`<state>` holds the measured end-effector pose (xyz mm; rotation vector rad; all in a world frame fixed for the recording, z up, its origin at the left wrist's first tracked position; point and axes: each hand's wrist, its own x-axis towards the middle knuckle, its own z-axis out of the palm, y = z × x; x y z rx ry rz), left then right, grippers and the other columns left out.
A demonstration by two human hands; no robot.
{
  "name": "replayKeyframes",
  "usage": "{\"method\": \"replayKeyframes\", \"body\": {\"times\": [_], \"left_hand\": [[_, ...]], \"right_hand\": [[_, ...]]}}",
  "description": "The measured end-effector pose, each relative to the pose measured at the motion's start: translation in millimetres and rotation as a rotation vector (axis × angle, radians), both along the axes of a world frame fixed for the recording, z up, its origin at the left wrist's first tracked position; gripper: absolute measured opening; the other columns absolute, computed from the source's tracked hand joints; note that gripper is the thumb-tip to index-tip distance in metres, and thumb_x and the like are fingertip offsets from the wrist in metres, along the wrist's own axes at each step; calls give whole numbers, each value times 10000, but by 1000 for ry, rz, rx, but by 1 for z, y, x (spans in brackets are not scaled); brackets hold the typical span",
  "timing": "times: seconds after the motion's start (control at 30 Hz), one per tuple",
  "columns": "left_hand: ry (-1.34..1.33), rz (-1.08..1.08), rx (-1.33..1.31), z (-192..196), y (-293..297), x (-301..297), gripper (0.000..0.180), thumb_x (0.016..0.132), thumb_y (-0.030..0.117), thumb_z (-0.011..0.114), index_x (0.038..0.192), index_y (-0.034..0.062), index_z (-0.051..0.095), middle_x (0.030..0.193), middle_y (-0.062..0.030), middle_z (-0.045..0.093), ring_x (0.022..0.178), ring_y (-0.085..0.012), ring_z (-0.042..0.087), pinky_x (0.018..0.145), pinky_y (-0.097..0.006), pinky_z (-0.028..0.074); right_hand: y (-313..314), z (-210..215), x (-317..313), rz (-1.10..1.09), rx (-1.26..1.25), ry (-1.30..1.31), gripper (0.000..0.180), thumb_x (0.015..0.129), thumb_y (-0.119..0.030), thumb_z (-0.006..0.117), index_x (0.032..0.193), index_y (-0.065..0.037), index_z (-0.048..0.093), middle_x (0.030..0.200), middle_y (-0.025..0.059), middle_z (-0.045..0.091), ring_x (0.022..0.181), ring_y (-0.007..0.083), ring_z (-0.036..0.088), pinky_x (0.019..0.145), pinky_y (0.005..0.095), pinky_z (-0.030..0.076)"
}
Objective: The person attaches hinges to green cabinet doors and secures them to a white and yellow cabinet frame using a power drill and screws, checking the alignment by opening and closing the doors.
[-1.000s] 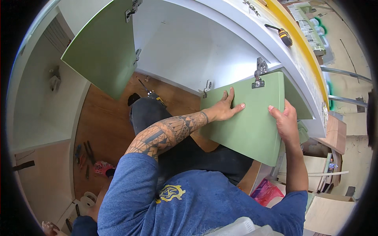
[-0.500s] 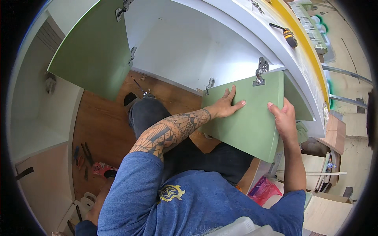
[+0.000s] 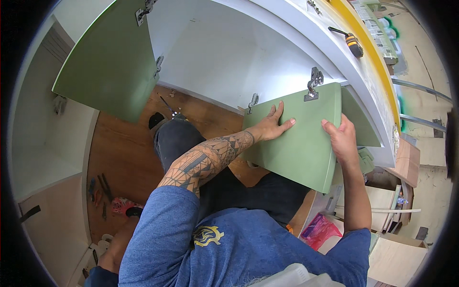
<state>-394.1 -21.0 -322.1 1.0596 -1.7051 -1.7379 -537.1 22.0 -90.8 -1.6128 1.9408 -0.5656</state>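
Observation:
A green cabinet door point(image 3: 291, 143) stands tilted in front of my lap, below the white cabinet. My left hand point(image 3: 270, 125) lies flat on its face with the fingers spread. My right hand point(image 3: 342, 135) grips the door's right edge, thumb on the face and fingers behind it, partly hidden. Two metal hinges show at the door's upper edge: one hinge point(image 3: 313, 86) near the right corner, another hinge point(image 3: 252, 102) near the left. Both reach toward the white cabinet point(image 3: 229, 52); whether they are fastened to it I cannot tell.
Another green door point(image 3: 110, 62) hangs on hinges at the upper left. A black-and-yellow screwdriver point(image 3: 353, 45) lies on the cabinet top. Pliers point(image 3: 98, 197) and other hand tools lie on the wooden floor point(image 3: 119, 158). Another person's arm point(image 3: 117, 251) shows at lower left.
The door in my hands has shifted slightly left and up, its lower corner rising a little. Both hands have moved along with it, keeping their places on the door.

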Motion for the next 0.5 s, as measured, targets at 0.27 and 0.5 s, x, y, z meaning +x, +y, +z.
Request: {"method": "replayKeyframes", "body": {"times": [0.27,0.5], "left_hand": [[14,3,12,-1,0,1,1146,937,842,383,1665,97,-98,1691,-345,28,1560,-470,203,1284,-464,241],[14,10,18,-6,-1,1,1149,937,848,372,1664,91,-95,1689,-349,26,1564,-469,190,1288,-458,228]], "right_hand": [[-1,3,11,-31,-32,19,275,909,-104,684,1121,72,682,1006,148,757,889,187,713,818,336,558],[-5,0,9,-19,-1,16,282,939,-99,671,1169,64,668,1048,106,741,910,150,690,837,309,541]]}}
